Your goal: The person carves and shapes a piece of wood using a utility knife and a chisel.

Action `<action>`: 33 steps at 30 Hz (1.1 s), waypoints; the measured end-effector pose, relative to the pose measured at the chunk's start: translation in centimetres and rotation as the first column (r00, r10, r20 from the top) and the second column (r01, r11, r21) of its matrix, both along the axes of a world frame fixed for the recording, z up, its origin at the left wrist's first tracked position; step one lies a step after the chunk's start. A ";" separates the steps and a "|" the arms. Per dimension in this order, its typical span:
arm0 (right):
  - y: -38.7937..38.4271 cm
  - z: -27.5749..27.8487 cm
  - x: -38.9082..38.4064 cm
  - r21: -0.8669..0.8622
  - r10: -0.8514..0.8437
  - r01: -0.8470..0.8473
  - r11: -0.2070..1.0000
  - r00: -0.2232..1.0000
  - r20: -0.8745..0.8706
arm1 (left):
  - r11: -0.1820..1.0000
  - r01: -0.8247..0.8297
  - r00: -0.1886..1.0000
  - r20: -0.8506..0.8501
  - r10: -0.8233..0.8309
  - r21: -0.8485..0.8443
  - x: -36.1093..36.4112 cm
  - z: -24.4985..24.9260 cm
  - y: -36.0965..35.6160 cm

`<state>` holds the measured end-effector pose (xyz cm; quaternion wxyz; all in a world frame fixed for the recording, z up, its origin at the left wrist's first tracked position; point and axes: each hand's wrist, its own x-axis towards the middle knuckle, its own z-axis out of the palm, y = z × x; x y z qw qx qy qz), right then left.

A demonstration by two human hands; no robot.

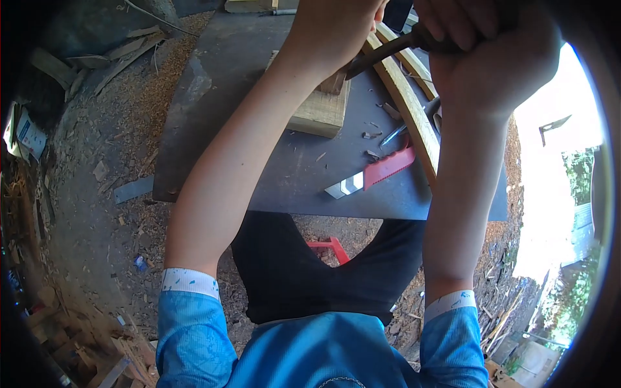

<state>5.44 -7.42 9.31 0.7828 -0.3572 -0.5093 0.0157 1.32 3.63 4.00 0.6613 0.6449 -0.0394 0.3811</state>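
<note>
My right hand (495, 61) is closed round the handle of a dark metal tool (381, 55) near the top right. The tool's shaft slopes down to the left, its end close to a small wood piece (333, 84) beneath my left hand. My left hand (343, 29) is at the top centre, over the work surface; its fingers are mostly hidden past the wrist, so its grip cannot be made out. A thick wooden block (320, 115) lies flat on the dark table (284, 181) under my left wrist.
Curved wooden strips (404, 97) lie on the table's right. A saw with a red handle (388, 168) rests near the front edge, beside wood chips. A metal strip (134, 190) juts out at the left edge. Scrap wood (129, 55) and shavings cover the ground.
</note>
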 end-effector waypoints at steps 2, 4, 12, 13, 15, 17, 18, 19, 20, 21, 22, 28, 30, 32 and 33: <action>0.0 0.1 0.2 0.004 -0.044 0.044 0.999 0.998 -0.044 | 0.996 0.034 0.999 -0.008 -0.034 -0.083 0.1 0.2 -0.5; 0.4 0.1 -0.2 0.035 -0.154 0.159 0.987 0.982 -0.112 | 0.982 0.078 0.997 0.017 -0.076 -0.173 0.0 0.6 -1.0; 1.0 -0.7 1.3 0.206 -0.167 0.171 0.963 0.985 -0.039 | 0.919 0.379 0.924 0.004 -0.381 -0.108 0.0 -0.2 0.4; 0.6 -0.6 2.3 0.181 -0.123 0.119 0.976 0.992 0.010 | 0.926 0.363 0.931 0.020 -0.363 -0.102 0.0 -0.1 0.2; 0.3 -0.9 3.3 0.149 -0.088 0.084 0.985 0.996 0.018 | 0.940 0.330 0.944 0.050 -0.326 -0.092 -0.3 0.3 -0.4; 0.2 -0.8 3.8 0.115 -0.056 0.052 0.992 0.998 0.035 | 0.924 0.371 0.928 0.059 -0.367 -0.094 0.1 -0.1 0.0; 0.6 -1.2 5.3 0.124 -0.115 0.103 0.987 0.989 0.094 | 0.921 0.379 0.925 0.068 -0.374 -0.091 0.2 -0.2 0.1; 1.2 -1.1 6.0 0.138 -0.175 0.154 0.978 0.973 0.149 | 0.919 0.384 0.922 0.079 -0.378 -0.085 0.2 -0.2 0.2; 0.9 -1.2 6.4 0.128 -0.284 0.260 0.957 0.930 0.232 | 0.920 0.383 0.922 0.087 -0.376 -0.079 0.3 -0.3 0.3; 0.6 -1.3 6.7 0.127 -0.384 0.362 0.923 0.869 0.312 | 0.920 0.385 0.921 0.092 -0.378 -0.075 0.3 -0.3 0.5; 0.5 -1.3 6.3 0.134 -0.473 0.459 0.878 0.791 0.387 | 0.921 0.383 0.922 0.098 -0.375 -0.071 0.3 -0.4 0.5; 0.2 -1.4 6.0 0.094 -0.488 0.503 0.859 0.750 0.446 | 0.926 0.376 0.921 0.124 -0.369 -0.039 0.8 -1.0 1.0; -0.6 -0.9 6.6 -0.076 -0.363 0.431 0.899 0.831 0.421 | 0.947 0.318 0.947 0.036 -0.320 0.040 0.7 -0.9 1.4; -2.6 1.4 4.6 -0.371 -0.183 0.235 0.898 0.968 0.169 | 0.970 0.242 0.969 0.039 -0.243 0.030 0.4 -0.4 0.7; -3.6 1.7 4.0 -0.462 -0.174 0.201 0.864 0.980 0.100 | 0.978 0.207 0.977 0.041 -0.208 0.026 0.2 -0.2 0.3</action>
